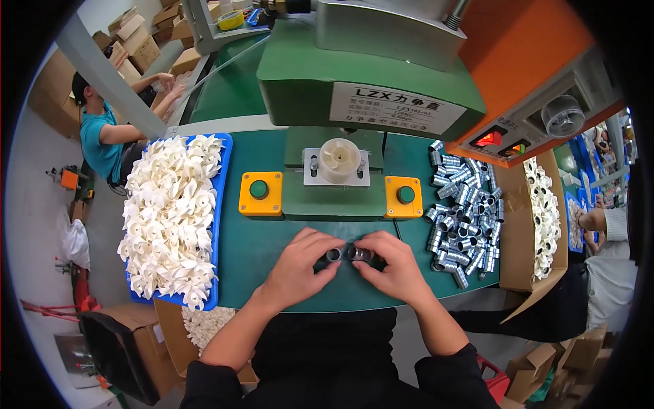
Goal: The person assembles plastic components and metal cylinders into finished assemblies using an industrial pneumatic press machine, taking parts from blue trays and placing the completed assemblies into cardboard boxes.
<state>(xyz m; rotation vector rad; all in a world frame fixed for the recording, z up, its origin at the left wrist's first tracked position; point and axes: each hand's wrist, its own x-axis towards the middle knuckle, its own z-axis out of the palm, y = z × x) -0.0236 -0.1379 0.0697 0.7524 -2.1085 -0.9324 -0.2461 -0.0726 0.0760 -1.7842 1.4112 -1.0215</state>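
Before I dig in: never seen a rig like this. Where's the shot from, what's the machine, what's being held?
There's no robot here, just a person's two bare hands, seen from a fisheye camera on their head looking down; that's why straight edges bend.

The left hand and right hand each hold a short metal sleeve, the left sleeve close to the right sleeve.

Ahead is a green machine, probably a press, with a round whitish part seated beneath its head. A yellow button box stands at either side.

On the green work surface, a blue tray heaped with white curved pieces sits left, and a pile of metal sleeves lies right.
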